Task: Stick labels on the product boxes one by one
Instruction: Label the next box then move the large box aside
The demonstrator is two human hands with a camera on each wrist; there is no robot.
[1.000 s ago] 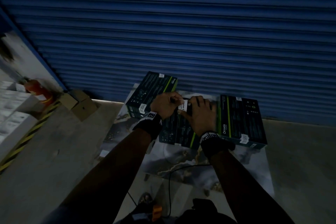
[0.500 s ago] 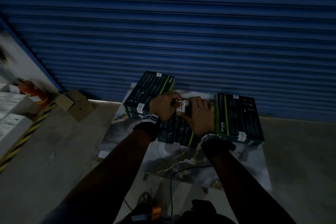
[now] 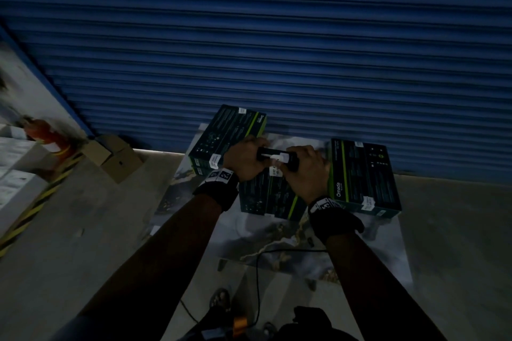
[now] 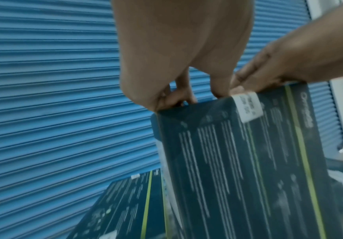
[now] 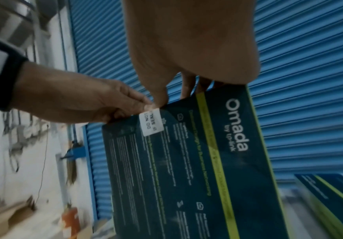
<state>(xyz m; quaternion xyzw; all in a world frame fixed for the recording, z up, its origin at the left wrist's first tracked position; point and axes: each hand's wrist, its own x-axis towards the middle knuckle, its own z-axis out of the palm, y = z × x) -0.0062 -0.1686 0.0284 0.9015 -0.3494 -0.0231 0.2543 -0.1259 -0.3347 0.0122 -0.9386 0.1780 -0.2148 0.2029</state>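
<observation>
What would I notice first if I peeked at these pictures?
First, two hands in the middle: the left hand and right hand grip the far end of a dark green box tipped up off the mat, thumbs by its white label. Behind everything runs a big blue roller shutter. More green boxes lie left and right.

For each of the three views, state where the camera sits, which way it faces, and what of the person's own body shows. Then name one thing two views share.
Head: worn on the head, facing forward and down at both forearms, left hand and right hand.
Left wrist: looks along the left hand's fingers gripping the dark green cardboard product box.
Right wrist: looks along the right hand at the same box; left hand visible.
Shared: both wrist views show the white seal label and the blue roller shutter.
</observation>
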